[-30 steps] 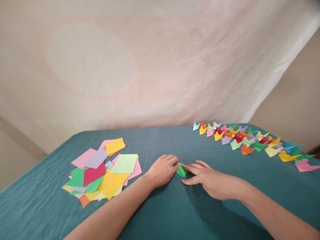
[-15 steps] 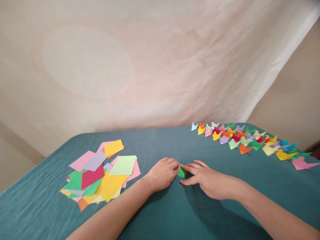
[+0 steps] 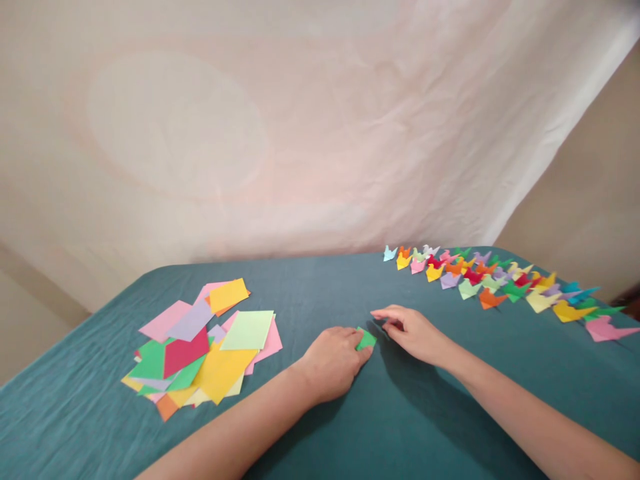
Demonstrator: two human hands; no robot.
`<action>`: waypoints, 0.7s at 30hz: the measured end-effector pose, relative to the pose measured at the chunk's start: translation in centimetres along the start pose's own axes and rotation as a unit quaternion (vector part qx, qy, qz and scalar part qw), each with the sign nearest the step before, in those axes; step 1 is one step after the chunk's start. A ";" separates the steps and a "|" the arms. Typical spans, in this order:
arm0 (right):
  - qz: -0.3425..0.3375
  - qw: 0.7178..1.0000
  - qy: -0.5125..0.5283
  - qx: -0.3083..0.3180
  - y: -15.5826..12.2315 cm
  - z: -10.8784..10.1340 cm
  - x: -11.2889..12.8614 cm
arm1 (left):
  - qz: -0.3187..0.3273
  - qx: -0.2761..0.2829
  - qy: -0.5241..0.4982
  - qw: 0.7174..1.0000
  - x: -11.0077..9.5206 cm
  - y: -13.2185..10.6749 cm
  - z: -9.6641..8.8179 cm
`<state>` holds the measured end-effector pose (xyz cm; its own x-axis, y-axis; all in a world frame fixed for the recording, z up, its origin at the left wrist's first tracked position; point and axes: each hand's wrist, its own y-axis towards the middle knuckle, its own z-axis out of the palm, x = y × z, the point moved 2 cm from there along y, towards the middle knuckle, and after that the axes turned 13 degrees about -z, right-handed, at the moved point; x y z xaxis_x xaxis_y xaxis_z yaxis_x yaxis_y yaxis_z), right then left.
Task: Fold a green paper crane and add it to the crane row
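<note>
A small folded green paper [image 3: 367,339] lies on the teal tablecloth [image 3: 350,427] near the middle. My left hand [image 3: 335,360] rests on the cloth with its curled fingers pressing on the paper's left part. My right hand [image 3: 413,331] hovers just to the right of the paper, index finger stretched out to the left and the other fingers loosely bent, holding nothing that I can see.
A loose heap of coloured paper squares [image 3: 200,343] lies at the left. Several folded paper cranes [image 3: 493,280] stand in rows at the back right, reaching the table's right edge. A pale cloth backdrop [image 3: 300,133] hangs behind the table.
My right hand has lifted off the green paper and moved back and to the right. My left hand has slid forward over the paper, which now lies flatter.
</note>
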<state>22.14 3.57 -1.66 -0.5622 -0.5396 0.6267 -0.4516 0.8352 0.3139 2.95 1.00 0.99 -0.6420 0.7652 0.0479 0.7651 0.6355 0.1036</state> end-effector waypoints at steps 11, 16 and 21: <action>0.008 0.996 -0.081 -0.023 -0.5 1.6 1.1 | 0.002 0.002 -0.062 0.998 0.5 0.1 -0.4; 0.013 0.992 -0.123 -0.016 -0.5 1.9 2.1 | -0.062 -0.060 -0.180 0.980 2.0 0.7 1.2; 0.022 0.988 -0.153 -0.015 -0.6 1.9 3.2 | -0.133 -0.095 -0.217 0.962 2.8 0.8 2.0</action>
<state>19.29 1.08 -1.19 -0.7664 -0.5056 0.3963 -0.4038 0.8590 0.3148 1.86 3.88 -0.78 -0.7016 0.5751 -0.4207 0.5267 0.8162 0.2374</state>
